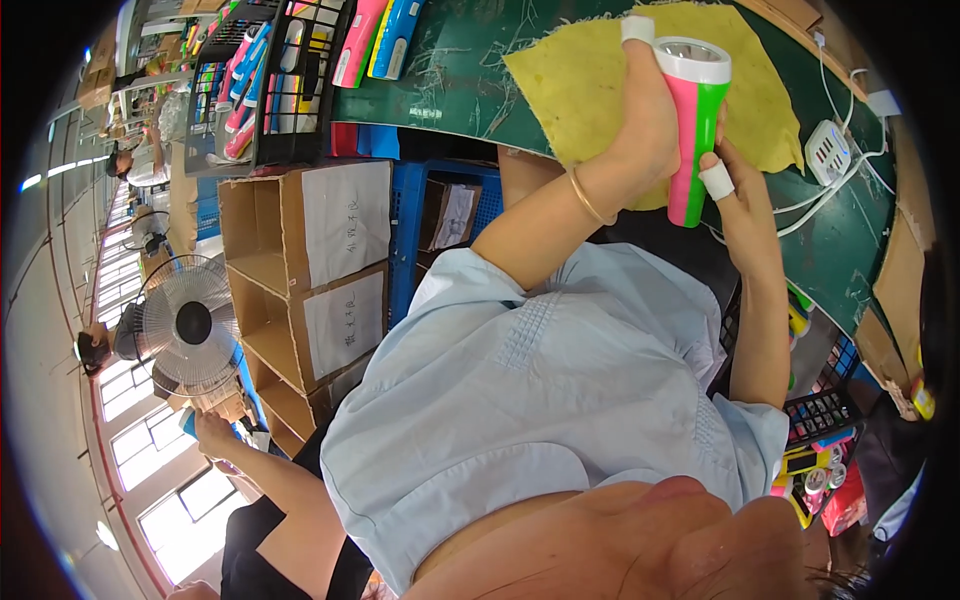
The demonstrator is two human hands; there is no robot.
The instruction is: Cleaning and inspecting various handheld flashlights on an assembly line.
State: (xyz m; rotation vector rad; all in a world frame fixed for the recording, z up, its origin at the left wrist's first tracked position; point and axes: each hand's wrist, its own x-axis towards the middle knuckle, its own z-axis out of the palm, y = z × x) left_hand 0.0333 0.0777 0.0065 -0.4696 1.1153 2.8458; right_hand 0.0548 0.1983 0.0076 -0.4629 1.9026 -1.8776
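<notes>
We see the left hand (650,110) clenched around a pink and green torch (693,120), held above a yellow cloth (570,90) on the green table (450,70). The right hand (735,195), with a taped finger, touches the torch's lower end; we cannot tell whether it grips. Near them lie a white power strip (828,150), a black crate (270,90) of torches, cardboard boxes (300,270) and a fan (185,325).
</notes>
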